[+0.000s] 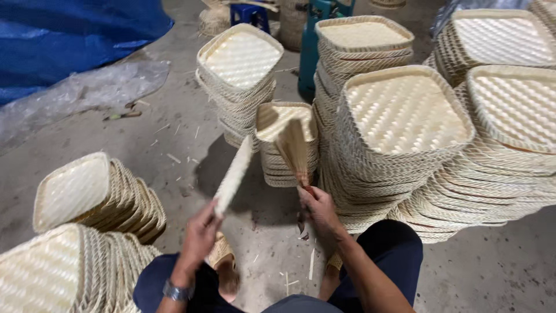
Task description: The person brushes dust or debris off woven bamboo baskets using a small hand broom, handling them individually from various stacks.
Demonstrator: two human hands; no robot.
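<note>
My left hand [200, 232] grips the lower edge of a small woven bamboo tray [234, 173], held edge-on and tilted up to the right. My right hand [318, 208] holds a fan-shaped bundle of bamboo strips, like a brush [294, 149], by its narrow base, its spread end pointing up. Both are raised over the concrete floor, just in front of a short stack of small woven trays [277, 162]. My knees in dark trousers frame the bottom of the view.
Tall stacks of square woven trays [405, 116] crowd the right side and centre back [240, 64]. Two more stacks lie on their sides at the lower left [98, 197]. A blue tarpaulin [69, 35] and clear plastic sheet lie at the upper left. Bamboo slivers litter the floor.
</note>
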